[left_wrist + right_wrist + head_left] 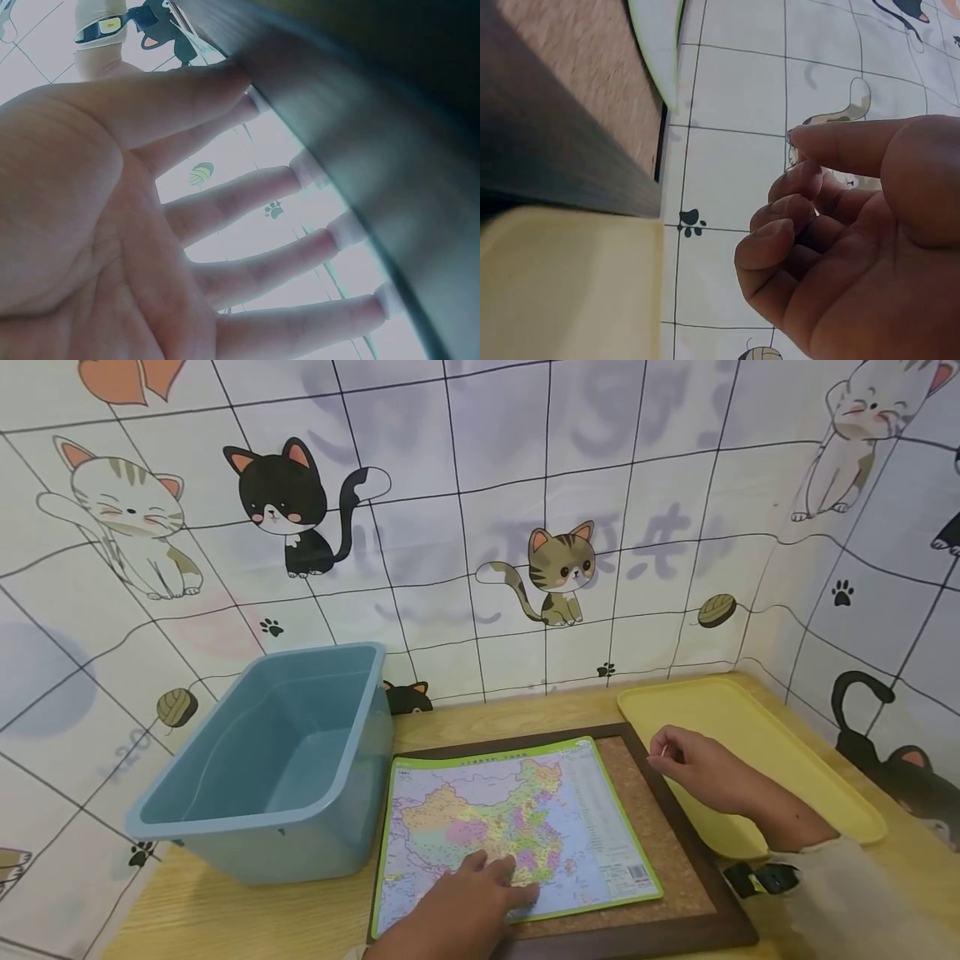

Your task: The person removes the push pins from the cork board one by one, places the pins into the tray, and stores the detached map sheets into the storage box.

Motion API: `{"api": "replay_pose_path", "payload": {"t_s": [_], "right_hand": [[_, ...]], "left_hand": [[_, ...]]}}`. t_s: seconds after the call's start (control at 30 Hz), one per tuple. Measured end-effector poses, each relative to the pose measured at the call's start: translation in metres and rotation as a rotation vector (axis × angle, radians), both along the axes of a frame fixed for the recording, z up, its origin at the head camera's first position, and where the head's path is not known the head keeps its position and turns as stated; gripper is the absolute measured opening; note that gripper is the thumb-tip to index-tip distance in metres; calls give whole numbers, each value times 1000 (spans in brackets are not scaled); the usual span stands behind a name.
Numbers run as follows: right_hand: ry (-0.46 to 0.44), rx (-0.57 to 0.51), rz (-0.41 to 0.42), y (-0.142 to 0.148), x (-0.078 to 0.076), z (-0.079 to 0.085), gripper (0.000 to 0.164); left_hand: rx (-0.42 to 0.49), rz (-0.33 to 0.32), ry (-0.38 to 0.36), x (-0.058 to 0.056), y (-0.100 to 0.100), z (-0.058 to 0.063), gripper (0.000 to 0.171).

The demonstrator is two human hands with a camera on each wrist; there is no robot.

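Note:
A map of China (495, 827) with a green border lies on a dark-framed cork board (645, 802), leaving a strip of cork bare on the right. My left hand (472, 897) rests on the map's lower part with its fingers spread. In the left wrist view, the fingers (247, 199) reach to the edge of the dark frame. Above the board's right frame, my right hand (701, 768) is raised, with thumb and index finger pinched together around a small pale object; I cannot tell its kind. The other fingers (769, 244) are curled into the palm.
A deep blue plastic tub (352, 752) stands to the left of the board. At the right lies a shallow yellow tray (780, 760), partly under my right forearm. Walls (510, 668) with cat pictures close off the wooden tabletop (225, 910) behind and at the sides.

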State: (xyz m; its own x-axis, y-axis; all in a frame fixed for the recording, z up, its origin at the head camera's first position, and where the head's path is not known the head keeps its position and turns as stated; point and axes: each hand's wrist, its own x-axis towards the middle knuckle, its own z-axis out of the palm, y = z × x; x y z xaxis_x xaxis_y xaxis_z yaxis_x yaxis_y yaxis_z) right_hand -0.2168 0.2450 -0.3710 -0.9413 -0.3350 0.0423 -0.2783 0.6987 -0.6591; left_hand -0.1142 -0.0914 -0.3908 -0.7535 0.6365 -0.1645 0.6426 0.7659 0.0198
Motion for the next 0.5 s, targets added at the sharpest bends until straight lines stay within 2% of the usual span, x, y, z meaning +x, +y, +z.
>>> {"api": "replay_pose_path", "payload": {"t_s": [0.23,0.5], "right_hand": [[-20,50,-19,11,-11,-8,9],[-70,87,-30,23,-15,-16,9]], "left_hand": [[1,-8,6,0,-2,-1,46],[5,-13,9,-1,1,-2,44]]}}
